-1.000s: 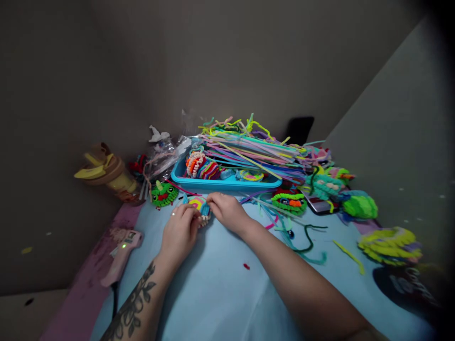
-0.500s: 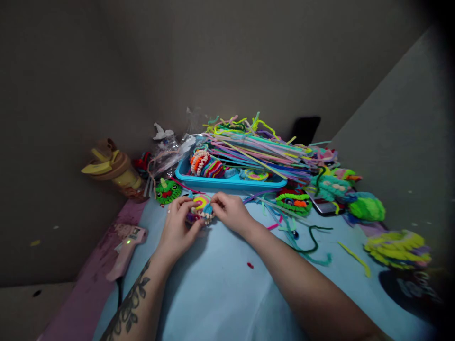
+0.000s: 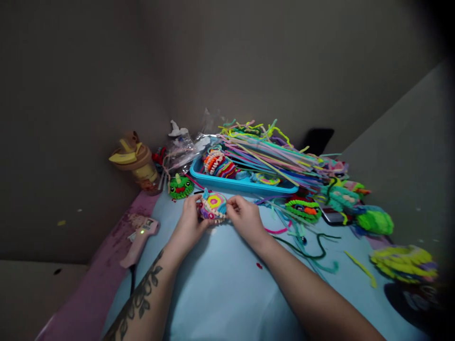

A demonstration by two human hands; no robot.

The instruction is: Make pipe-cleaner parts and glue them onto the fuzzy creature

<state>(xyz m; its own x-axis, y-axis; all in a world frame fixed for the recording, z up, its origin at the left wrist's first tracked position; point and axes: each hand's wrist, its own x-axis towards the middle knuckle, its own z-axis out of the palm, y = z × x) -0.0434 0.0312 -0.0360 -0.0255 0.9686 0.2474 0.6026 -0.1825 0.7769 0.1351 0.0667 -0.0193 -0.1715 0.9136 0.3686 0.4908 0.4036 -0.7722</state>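
A small multicoloured pipe-cleaner figure (image 3: 214, 204), with a yellow and pink centre, a cream edge and a blue tip, is held just above the blue table cover (image 3: 220, 274). My left hand (image 3: 191, 220) grips its left side, thumb below and fingers behind it. At its right edge my right hand (image 3: 243, 215) pinches with thumb and forefinger; the fingertips meet near a blue part. Left of it sits a green pipe-cleaner face (image 3: 180, 186) with eyes and red lips. A tiny red piece (image 3: 259, 265) lies on the cover.
Behind stands a blue tray (image 3: 245, 186) heaped with pipe cleaners (image 3: 273, 154). A pink glue gun (image 3: 140, 242) lies at left, near a yellow-brown cup (image 3: 137, 163). On the right are a green and orange piece (image 3: 303, 210), a phone (image 3: 336, 214) and a yellow fluffy bundle (image 3: 403, 263).
The view has shifted, so everything appears further right. My left fingers have moved off the figure's top to its left side, showing more of its front. Both hands stay on it.
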